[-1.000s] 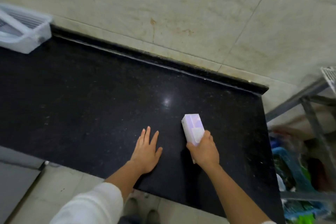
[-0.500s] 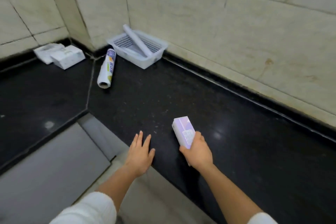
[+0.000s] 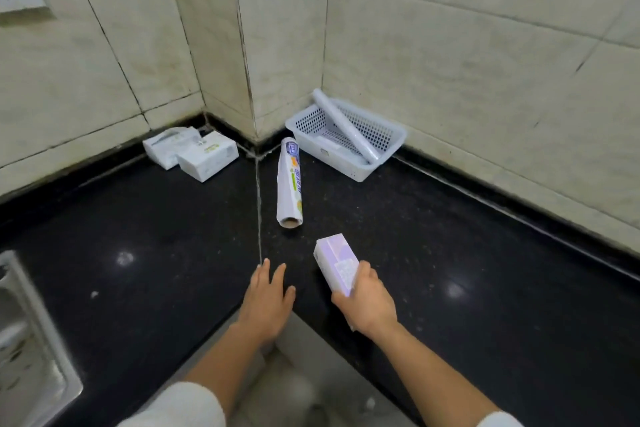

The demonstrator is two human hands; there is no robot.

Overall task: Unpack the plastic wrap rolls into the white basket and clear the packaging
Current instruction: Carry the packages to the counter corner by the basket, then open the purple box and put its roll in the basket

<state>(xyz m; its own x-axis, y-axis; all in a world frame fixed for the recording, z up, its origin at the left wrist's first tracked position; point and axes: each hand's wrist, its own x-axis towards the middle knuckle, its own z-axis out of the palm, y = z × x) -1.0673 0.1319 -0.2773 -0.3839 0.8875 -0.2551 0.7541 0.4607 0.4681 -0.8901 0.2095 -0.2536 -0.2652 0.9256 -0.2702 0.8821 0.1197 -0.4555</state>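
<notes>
Fingers (image 3: 364, 272) wrapping glossy rectangular purple box (image 3: 335, 264), speckled black countertop (image 3: 450, 253)

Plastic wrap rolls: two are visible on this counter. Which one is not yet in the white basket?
The printed roll, lying flat on the black counter just left of the white basket. The plain roll already lies tilted inside the basket, one end resting over its rim.
</notes>
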